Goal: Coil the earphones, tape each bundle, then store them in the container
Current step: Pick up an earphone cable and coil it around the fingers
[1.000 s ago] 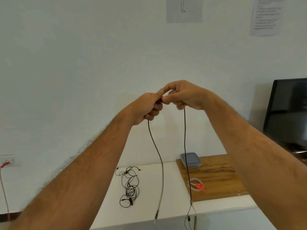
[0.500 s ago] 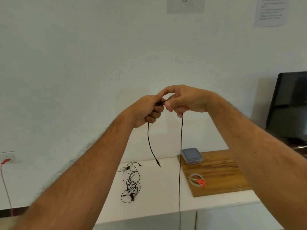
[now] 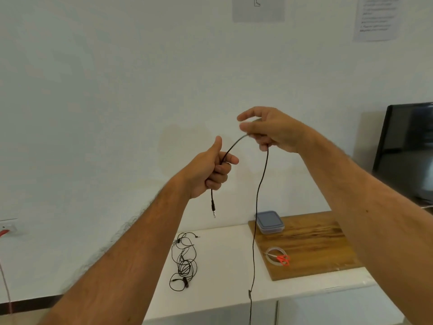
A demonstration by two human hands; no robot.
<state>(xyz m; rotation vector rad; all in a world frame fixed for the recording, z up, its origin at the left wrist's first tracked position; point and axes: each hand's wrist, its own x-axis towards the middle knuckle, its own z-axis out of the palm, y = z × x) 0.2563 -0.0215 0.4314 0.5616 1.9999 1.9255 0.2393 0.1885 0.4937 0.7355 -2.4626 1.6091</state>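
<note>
I hold a black earphone cable (image 3: 260, 188) up in front of the wall. My left hand (image 3: 210, 170) grips it near the plug end, thumb up, and the jack plug (image 3: 213, 208) hangs just below the fist. My right hand (image 3: 269, 130), higher and to the right, pinches the cable, which arcs between the hands and then drops past the counter edge. A second, tangled pair of black earphones (image 3: 184, 263) lies on the white counter. A lidded plastic container (image 3: 269, 222), a clear tape roll (image 3: 274, 253) and red-handled scissors (image 3: 282, 259) sit on the wooden board (image 3: 311, 242).
The white counter (image 3: 225, 252) runs along the wall, with cabinet doors below. A dark monitor (image 3: 407, 148) stands at the far right. A wall socket with a red cord (image 3: 4, 231) is at the left. Two paper sheets hang on the wall above.
My hands have come apart: the right one rose and moved right, drawing cable through. The left one dropped slightly, and the plug end now hangs short beneath it.
</note>
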